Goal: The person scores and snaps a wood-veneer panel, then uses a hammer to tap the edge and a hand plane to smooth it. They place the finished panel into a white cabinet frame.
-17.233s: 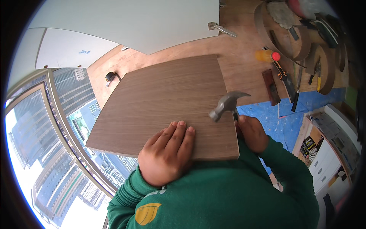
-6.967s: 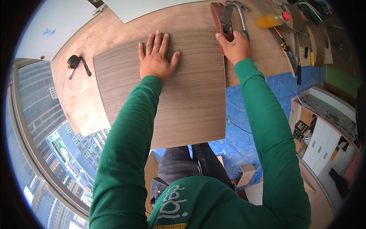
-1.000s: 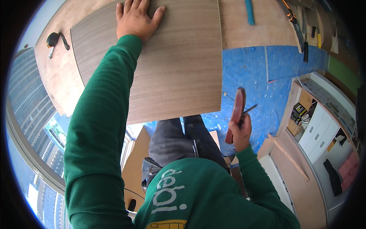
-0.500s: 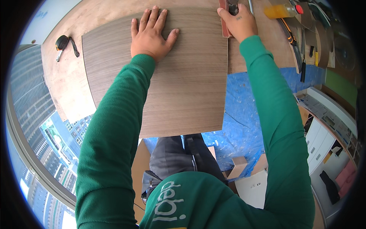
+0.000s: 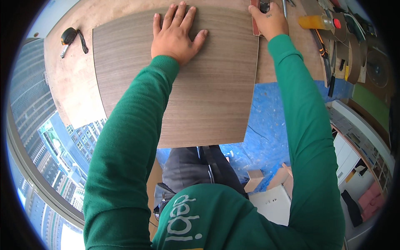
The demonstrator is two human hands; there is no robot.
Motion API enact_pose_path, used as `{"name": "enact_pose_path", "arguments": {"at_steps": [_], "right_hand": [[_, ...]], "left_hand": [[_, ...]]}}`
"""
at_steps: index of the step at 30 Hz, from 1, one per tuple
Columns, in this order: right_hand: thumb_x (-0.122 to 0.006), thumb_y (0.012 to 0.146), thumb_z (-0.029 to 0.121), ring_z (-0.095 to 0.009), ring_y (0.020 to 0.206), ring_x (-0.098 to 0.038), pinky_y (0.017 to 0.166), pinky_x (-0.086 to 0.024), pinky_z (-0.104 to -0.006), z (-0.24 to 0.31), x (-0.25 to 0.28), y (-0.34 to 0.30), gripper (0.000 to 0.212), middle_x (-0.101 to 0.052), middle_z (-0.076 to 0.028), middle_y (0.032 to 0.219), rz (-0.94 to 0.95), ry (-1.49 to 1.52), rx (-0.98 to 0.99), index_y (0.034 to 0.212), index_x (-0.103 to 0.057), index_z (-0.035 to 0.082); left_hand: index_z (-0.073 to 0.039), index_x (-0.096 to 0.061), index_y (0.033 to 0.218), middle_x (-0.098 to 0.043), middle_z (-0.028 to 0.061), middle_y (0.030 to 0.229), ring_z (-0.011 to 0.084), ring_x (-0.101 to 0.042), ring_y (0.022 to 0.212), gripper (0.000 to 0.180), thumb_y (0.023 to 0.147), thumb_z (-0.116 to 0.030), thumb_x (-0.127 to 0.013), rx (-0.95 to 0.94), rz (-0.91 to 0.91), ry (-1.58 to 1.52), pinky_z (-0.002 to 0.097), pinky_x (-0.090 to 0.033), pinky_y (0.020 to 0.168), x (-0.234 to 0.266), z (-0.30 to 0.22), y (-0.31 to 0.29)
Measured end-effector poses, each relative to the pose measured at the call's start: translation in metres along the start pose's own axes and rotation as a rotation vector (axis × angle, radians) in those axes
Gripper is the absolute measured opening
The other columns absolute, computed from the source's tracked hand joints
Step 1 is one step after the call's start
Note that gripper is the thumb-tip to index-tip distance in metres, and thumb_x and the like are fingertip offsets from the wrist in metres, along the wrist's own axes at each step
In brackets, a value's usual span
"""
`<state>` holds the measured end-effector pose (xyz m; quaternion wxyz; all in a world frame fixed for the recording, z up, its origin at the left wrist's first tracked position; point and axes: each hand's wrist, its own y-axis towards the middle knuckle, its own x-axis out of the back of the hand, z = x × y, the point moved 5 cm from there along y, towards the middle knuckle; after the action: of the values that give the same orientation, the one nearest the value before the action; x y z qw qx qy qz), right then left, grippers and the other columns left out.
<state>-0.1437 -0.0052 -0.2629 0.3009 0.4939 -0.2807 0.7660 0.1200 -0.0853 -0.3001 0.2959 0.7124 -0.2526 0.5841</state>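
Note:
A flat wood-grain board (image 5: 208,100) lies on the workbench, its near edge overhanging in front of my legs. My left hand (image 5: 176,41) presses flat on the board's far part, fingers spread and thumb out to the side. At the board's far right edge, my right hand (image 5: 273,23) is closed around a reddish-brown block-shaped hand tool (image 5: 255,27) with a dark top. The tool sits along that edge; its far end is cut off by the top of the picture, and my fingers partly cover it.
A black and orange tape measure (image 5: 68,36) rests left of the board. On the right are a bottle (image 5: 312,22) of yellow liquid with a red cap, a utility knife (image 5: 321,43) and several hand tools. Blue sheeting (image 5: 266,112) and wood offcuts (image 5: 253,180) are below.
My right hand and the tool have slid slightly farther away along the board's right edge. My left hand stays flat on the board. The whole view has turned a little.

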Motion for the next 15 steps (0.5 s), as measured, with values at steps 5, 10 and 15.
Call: {"name": "enact_pose_path", "arguments": {"at_steps": [5,10,15], "right_hand": [[-0.073,0.091,0.047,-0.046,0.128,-0.061,0.108,-0.050,-0.0482,-0.005,-0.010,-0.008,0.076,-0.063,-0.031,0.137,-0.131,-0.025,0.047,0.141,-0.054,-0.006],[-0.073,0.091,0.046,-0.047,0.131,-0.059,0.110,-0.049,-0.0488,-0.009,-0.012,-0.006,0.079,-0.061,-0.032,0.141,-0.113,-0.014,0.045,0.146,-0.051,-0.007],[-0.074,0.091,0.045,-0.047,0.128,-0.059,0.107,-0.050,-0.0495,-0.008,-0.011,-0.016,0.073,-0.062,-0.031,0.138,-0.120,-0.017,0.052,0.141,-0.055,-0.005]], "left_hand": [[-0.020,-0.040,0.162,-0.034,0.0058,0.171,0.0264,-0.024,0.161,0.071,0.103,-0.058,-0.052,0.004,0.019,-0.065,0.0515,-0.012,0.132,0.009,-0.004,0.001],[-0.010,-0.033,0.165,-0.027,0.0133,0.173,0.0305,-0.018,0.162,0.077,0.103,-0.053,-0.049,0.020,0.132,-0.102,0.0506,-0.009,0.133,0.012,-0.005,0.002],[-0.010,-0.033,0.165,-0.027,0.0131,0.173,0.0306,-0.018,0.162,0.077,0.103,-0.053,-0.049,0.017,0.130,-0.104,0.0507,-0.009,0.133,0.010,-0.005,0.003]]}}
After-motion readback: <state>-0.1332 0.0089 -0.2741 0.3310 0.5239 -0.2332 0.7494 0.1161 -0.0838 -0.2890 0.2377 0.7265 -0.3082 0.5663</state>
